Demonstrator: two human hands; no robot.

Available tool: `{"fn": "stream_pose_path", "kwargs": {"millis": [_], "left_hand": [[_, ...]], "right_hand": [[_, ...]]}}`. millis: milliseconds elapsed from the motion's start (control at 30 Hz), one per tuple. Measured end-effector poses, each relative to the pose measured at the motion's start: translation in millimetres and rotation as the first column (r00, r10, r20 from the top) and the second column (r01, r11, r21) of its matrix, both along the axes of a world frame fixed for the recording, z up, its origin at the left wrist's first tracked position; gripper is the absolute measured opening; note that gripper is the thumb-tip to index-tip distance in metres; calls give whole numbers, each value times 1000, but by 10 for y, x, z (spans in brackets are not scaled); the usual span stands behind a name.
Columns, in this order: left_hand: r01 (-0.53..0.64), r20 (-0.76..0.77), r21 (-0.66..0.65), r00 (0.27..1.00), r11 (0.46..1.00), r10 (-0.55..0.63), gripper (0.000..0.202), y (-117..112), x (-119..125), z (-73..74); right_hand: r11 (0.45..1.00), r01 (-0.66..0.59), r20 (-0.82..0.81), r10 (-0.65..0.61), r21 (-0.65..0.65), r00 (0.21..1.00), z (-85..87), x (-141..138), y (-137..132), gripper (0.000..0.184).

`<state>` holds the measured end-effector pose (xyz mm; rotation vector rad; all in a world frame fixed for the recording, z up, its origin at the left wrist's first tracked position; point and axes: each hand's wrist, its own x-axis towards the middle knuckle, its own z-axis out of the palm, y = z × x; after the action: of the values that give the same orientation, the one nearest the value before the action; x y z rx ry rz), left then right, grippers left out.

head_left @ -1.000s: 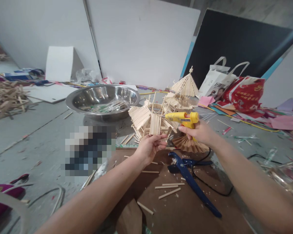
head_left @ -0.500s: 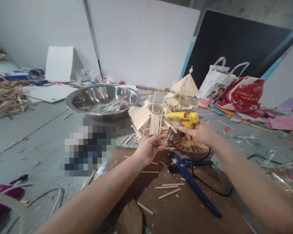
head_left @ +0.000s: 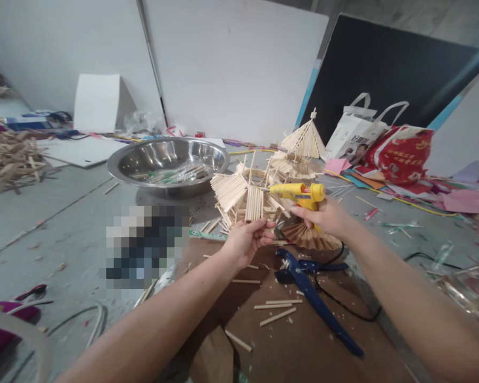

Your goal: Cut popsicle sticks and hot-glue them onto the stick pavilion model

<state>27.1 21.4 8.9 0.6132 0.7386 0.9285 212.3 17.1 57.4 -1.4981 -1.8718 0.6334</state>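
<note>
Pinching a stick panel (head_left: 255, 204) by its bottom end

The left hand (head_left: 245, 239) has its thumb and a finger close together on the bottom end of the stick panel, and its other fingers curl loosely. The right hand (head_left: 323, 217) wraps around the handle of a yellow glue gun (head_left: 287, 190). The thin tip points at the right side of the stick panel, up near the top. I cannot tell if the tip touches it.

The stick panel is tilted up in front of a little stick house (head_left: 229, 192), by the far edge of the brown board (head_left: 271, 346). A shiny bowl (head_left: 122, 165) sits behind and to the left. A blue cutter (head_left: 312, 295) and some loose sticks (head_left: 278, 316) lie on the brown board.

The stick panel looks very light. Each stick should be stiff, but the row may snap apart at the joins if it is bent or squeezed hard. The smooth, round sticks could slide a bit. The bottom end looks like the best place to hold, with a soft pinch across a few sticks, because the tip could be hot. The stick house looks easy to break too, and its thin posts seem bad to grab. The glue gun looks heavier and hard, best held by its handle.
</note>
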Motion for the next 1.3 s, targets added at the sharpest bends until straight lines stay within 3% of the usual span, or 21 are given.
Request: {"fn": "stream_pose_path", "kwargs": {"millis": [300, 500, 567, 633, 700, 733, 800, 900, 967, 1033, 1100, 1167, 1300], "left_hand": [[71, -28, 18, 997, 997, -71, 10, 13, -51, -13], [238, -110, 40, 966, 970, -233, 13, -1, -90, -42], [360, -198, 56, 918, 931, -343, 15, -13, -131, -16], [509, -343, 92, 823, 856, -453, 19, -29, -198, 47], [655, -546, 150, 680, 741, -491, 22, -47, -282, 139], [737, -653, 157, 577, 657, -491, 23, -59, -322, 188], [849, -827, 160, 394, 504, -401, 23, -92, -384, 274], [954, -974, 131, 175, 270, -146, 20, -172, -402, 352], [984, -998, 53, 49, 171, 28, 19, -239, -372, 373], [989, -986, -47, -68, 138, 154, 20, -301, -331, 376], [984, -967, -111, -139, 140, 215, 21, -347, -298, 362], [982, -961, -115, -148, 148, 233, 21, -376, -280, 327], [975, -959, -14, -76, 220, 274, 16, -438, -270, 222]], "right_hand": [[1000, -15, 8, 15, -15, 1000, 14, 24, -10, 24], [999, 24, -65, -26, -30, 998, 31, 59, -93, 24], [999, 31, -150, -34, -21, 988, 59, 63, -164, 23], [998, 60, -251, -61, -11, 966, 84, 72, -246, 22], [997, 76, -327, -76, -14, 942, 95, 95, -328, 22], [997, 71, -346, -72, -16, 935, 95, 112, -365, 21], [998, 54, -365, -55, -12, 929, 80, 158, -424, 19], [999, 47, -387, -37, 14, 921, 45, 233, -476, 17], [999, 43, -399, -31, 21, 916, 28, 270, -491, 17], [999, 36, -400, -25, 20, 916, 23, 286, -499, 16], [999, 35, -393, -28, 13, 919, 30, 283, -507, 16], [999, 39, -380, -38, -6, 924, 40, 270, -516, 17], [999, 37, -353, -45, -30, 934, 50, 250, -528, 17]]}}
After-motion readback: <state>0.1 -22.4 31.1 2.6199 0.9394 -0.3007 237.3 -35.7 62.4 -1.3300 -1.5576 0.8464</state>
